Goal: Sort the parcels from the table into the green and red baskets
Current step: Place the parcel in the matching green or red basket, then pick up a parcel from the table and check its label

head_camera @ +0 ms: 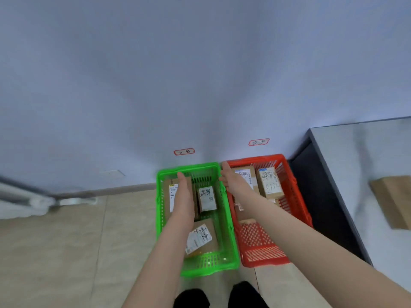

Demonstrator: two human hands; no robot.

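Observation:
The green basket (229,252) stands on the floor with three cardboard parcels inside. My left hand (184,194) lies flat, fingers straight, over the far-left parcel (171,196). A small labelled parcel (207,198) sits beside it, and another parcel (201,237) lies nearer me. My right hand (226,175) is stretched out with straight fingers above the rim between the two baskets and holds nothing. The red basket (295,210) on the right holds two labelled parcels (270,182) at its far end, the left one (244,174) partly hidden by my arm.
A grey table (355,156) stands to the right of the red basket with one cardboard parcel (393,201) on it. Two red-framed paper labels (184,151) are stuck on the wall above the baskets. My feet (220,296) stand on the tiled floor just before the baskets.

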